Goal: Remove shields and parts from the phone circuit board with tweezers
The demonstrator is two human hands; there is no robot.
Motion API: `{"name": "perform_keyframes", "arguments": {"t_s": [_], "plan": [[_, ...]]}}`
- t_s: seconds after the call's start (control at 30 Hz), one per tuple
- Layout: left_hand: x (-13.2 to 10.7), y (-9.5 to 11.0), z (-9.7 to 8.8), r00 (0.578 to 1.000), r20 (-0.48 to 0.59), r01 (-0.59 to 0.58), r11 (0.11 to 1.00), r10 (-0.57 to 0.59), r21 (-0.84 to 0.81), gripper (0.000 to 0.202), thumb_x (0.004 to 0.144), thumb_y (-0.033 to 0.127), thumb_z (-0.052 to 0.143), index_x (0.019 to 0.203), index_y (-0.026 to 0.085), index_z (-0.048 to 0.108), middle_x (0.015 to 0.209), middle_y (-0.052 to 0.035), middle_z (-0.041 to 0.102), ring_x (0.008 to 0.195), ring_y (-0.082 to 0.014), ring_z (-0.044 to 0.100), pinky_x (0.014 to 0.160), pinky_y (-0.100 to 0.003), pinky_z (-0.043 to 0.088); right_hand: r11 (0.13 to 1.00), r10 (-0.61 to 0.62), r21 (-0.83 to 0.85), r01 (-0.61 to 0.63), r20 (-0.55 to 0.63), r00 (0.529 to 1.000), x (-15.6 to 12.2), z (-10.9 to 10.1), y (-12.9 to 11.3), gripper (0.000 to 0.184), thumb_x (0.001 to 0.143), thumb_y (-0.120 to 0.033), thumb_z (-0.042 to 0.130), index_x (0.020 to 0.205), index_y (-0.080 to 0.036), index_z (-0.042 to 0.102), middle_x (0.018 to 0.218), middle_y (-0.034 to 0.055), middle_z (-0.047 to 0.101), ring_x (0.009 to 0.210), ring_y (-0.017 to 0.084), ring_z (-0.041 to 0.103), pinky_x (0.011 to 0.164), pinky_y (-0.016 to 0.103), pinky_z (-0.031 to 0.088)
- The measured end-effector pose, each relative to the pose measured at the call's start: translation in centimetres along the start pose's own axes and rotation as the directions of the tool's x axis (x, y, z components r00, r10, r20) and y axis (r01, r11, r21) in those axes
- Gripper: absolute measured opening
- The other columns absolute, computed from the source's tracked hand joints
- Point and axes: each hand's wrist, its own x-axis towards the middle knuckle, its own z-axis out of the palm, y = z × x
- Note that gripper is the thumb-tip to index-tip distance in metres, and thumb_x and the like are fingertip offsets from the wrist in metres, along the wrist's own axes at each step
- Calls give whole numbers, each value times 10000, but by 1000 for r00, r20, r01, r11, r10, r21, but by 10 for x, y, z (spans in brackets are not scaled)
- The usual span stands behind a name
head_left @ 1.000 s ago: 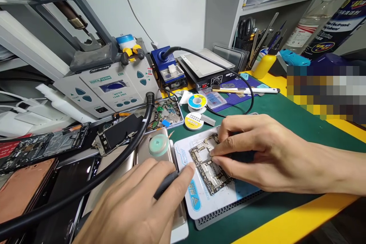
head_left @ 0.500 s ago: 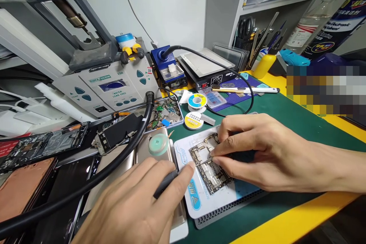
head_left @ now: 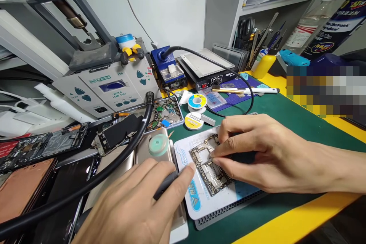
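A bare phone circuit board (head_left: pixel 213 177) lies on a white and blue printed pad (head_left: pixel 185 202). My right hand (head_left: pixel 257 152) is closed in a pinch over the board's right side, thumb and forefinger tips close together. Whatever sits between those tips is too small or hidden to name. My left hand (head_left: pixel 140 202) is closed around a dark-handled tool (head_left: pixel 166 185), of which only part of the handle shows between the fingers. The left forefinger's tip is at the board's left edge. The tool's working end cannot be seen.
A thick black hose (head_left: pixel 114 175) runs across the left side from the hot air station (head_left: pixel 114 87). Phones, a tray of boards (head_left: pixel 167 112) and a solder spool (head_left: pixel 197 101) stand around. A hot plate (head_left: pixel 206 65) sits behind, on a green mat (head_left: pixel 297 129).
Both hands stay almost in place, and the board lies as before. A thin grey sliver by the right thumb tip, seen earlier over the board, no longer shows clearly.
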Motion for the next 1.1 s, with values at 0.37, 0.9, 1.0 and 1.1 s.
{"name": "perform_keyframes", "arguments": {"t_s": [0.37, 0.9, 1.0, 1.1], "plan": [[-3, 0, 0, 1000, 7, 8, 1000, -8, 6, 488, 1049, 27, 487, 1424, 272, 681, 1127, -3, 828, 969, -206, 768, 850, -376, 553, 1000, 2, -5, -2, 10, 1000, 1, -2, 0, 219, 1036, -117, 747, 982, -161, 954, 856, 75, 747, 681, 161, 653, 614, 259, 559], [0, 3, 1, 1000, -1, 7, 1000, -7, 13, 442, 1099, 47, 460, 1410, 276, 675, 1096, 1, 830, 953, -202, 760, 838, -372, 548, 1000, -11, -5, 11, 2, 1000, 0, -1, 2, 241, 1056, -129, 732, 922, -146, 932, 856, 76, 743, 683, 153, 649, 622, 255, 550], [-2, 3, -2, 1000, -16, -6, 1000, 6, 1, 444, 1109, 48, 446, 1423, 271, 666, 1107, -2, 826, 968, -199, 752, 837, -371, 531, 1000, -18, -4, 18, 12, 1000, 1, 0, 3, 250, 1063, -135, 733, 898, -143, 921, 865, 77, 745, 693, 151, 654, 626, 256, 545], [-3, 3, -3, 1000, -5, -5, 1000, 5, 9, 446, 1099, 33, 449, 1412, 259, 675, 1112, -6, 819, 993, -198, 741, 864, -365, 525, 1000, -9, 0, 9, 15, 1000, 1, 0, 2, 254, 1060, -131, 732, 898, -131, 928, 863, 75, 739, 690, 150, 651, 621, 261, 540]]}}
